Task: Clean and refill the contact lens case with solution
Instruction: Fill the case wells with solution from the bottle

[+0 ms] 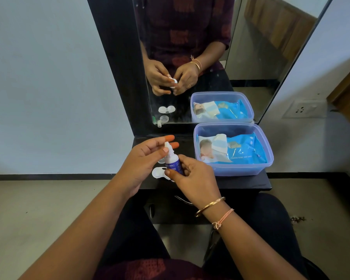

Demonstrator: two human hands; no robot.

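Observation:
A small blue solution bottle point(173, 163) with a white nozzle top is held upright above the black shelf point(240, 181). My right hand point(192, 178) grips its body from the right. My left hand point(143, 160) has its thumb and fingers around the white top. The white contact lens case point(158, 173) lies open on the shelf just below the bottle, partly hidden by both hands. A small clear cap point(161, 161) shows behind my left thumb, mostly covered.
A clear plastic tub point(233, 170) with a blue pack of wet wipes point(242, 150) stands on the shelf's right half. A mirror point(210, 57) rises behind the shelf and reflects the hands and tub. A wall socket point(303, 109) is at right.

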